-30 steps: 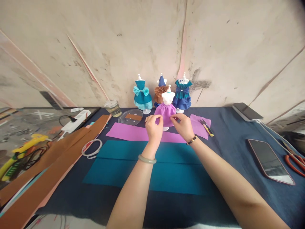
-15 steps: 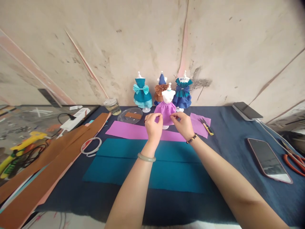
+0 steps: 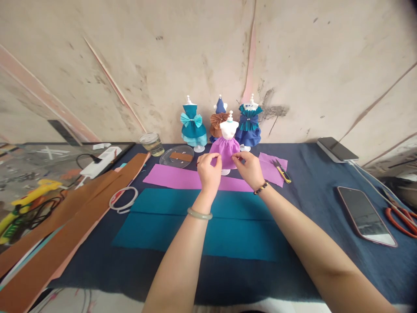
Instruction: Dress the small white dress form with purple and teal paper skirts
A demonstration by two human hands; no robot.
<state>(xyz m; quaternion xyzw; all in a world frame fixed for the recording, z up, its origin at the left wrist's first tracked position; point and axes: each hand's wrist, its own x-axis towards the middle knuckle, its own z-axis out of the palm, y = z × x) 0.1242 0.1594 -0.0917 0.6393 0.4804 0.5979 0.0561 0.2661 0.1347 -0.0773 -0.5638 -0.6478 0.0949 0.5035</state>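
A small white mannequin (image 3: pixel 229 128) stands on the dark blue cloth, wearing a gathered purple skirt (image 3: pixel 225 149). My left hand (image 3: pixel 208 172) pinches the skirt's lower left hem, fingers curled. My right hand (image 3: pixel 250 168) pinches the hem on the right side. A long purple fabric strip (image 3: pixel 172 178) lies just below the mannequin, partly under my hands. Below it lies a wide teal fabric sheet (image 3: pixel 228 226), crossed by both forearms.
Three dressed mannequins (image 3: pixel 193 128) (image 3: pixel 219 122) (image 3: pixel 249 126) stand by the wall. Yellow thread snips (image 3: pixel 282 171) lie on a purple scrap. A clear dish (image 3: pixel 177 157), glass jar (image 3: pixel 151 144), tape ring (image 3: pixel 124 199) and brown strips (image 3: pixel 74 226) are left. Phones (image 3: pixel 365 215) (image 3: pixel 337 150) and orange scissors (image 3: pixel 401 216) are right.
Both hands stay on the purple skirt's hem, with small finger shifts. The view has tilted slightly, so everything sits a little higher in frame.
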